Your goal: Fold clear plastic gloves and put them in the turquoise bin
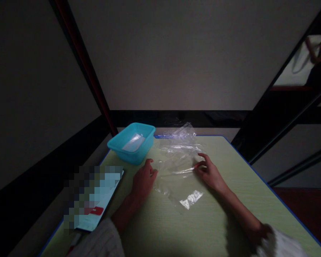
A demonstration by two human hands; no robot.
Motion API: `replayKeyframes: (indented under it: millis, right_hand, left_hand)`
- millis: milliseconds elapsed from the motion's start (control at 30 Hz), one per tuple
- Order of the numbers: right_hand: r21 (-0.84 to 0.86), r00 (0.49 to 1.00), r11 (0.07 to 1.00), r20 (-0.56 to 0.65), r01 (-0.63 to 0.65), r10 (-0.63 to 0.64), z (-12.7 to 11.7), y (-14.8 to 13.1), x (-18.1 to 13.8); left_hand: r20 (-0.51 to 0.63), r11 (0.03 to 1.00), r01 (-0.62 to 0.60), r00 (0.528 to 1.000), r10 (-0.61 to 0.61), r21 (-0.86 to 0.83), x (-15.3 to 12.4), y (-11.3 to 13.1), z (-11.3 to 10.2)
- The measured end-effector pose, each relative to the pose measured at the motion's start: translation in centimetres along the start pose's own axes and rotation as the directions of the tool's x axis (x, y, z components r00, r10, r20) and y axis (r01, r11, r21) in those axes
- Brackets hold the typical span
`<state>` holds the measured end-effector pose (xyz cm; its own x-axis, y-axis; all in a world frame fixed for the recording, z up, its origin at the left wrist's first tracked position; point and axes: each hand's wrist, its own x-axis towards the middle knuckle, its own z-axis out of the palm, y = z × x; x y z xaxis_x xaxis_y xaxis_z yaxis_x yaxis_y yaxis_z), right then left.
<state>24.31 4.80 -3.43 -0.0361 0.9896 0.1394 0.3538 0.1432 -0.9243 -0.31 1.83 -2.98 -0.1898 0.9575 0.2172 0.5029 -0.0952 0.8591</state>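
Observation:
A clear, crinkled plastic bag (176, 162) lies spread on the table between my hands, with a shiny patch at its near end. My right hand (210, 175) is at the bag's right edge, thumb and a finger pinched on the film, the index finger raised. On the opposite edge, my left hand (144, 180) has its fingers curled in at the film, and the index finger stands away from the thumb. Creases run across the bag from one hand to the other. Its far end bunches up near the table's back edge.
A turquoise plastic basket (147, 148) stands at the back left, with a clear plastic packet (134, 142) in it. A lit tablet or phone (104, 196), partly pixelated, lies left of my left forearm. The pale green table (246, 200) has a blue rim and meets a panelled wall (176, 64).

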Motion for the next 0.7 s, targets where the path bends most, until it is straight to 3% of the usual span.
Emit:
replayKeyframes:
  millis: [133,233,333,400,467,600,700]
  right_hand:
    - [-0.162,0.991,0.98,-0.048,0.112,-0.121,-0.2,0.2,-0.2]
    - [-0.362,0.963,0.902,-0.037,0.236,-0.267,-0.2,0.1,-0.4]
    - [-0.419,0.948,0.859,0.017,0.295,-0.318,0.1,-0.2,-0.6]
    - [-0.43,0.942,0.845,0.048,0.319,-0.331,0.3,-0.4,-0.7]
    - [-0.441,0.938,0.833,0.067,0.334,-0.34,0.4,-0.5,-0.7]
    - [-0.459,0.934,0.819,0.083,0.345,-0.347,0.3,-0.4,-0.7]
    - [-0.47,0.934,0.811,0.097,0.348,-0.345,0.3,-0.4,-0.7]
  left_hand:
    - [-0.049,0.996,-0.086,0.995,0.086,0.0,-0.3,0.5,-0.1]
    - [0.04,0.961,-0.272,0.961,0.274,-0.046,-1.3,1.1,0.4]
    - [0.293,0.876,-0.46,0.826,0.481,-0.143,-2.9,1.7,1.4]
    - [0.491,0.851,-0.502,0.708,0.508,-0.156,-3.7,2.0,2.1]
    - [0.608,0.837,-0.537,0.632,0.481,-0.103,-4.1,2.2,2.6]
    - [0.696,0.769,-0.639,0.561,0.448,0.02,-4.0,2.3,2.9]
    - [0.721,0.715,-0.693,0.542,0.432,0.092,-4.1,2.2,2.8]
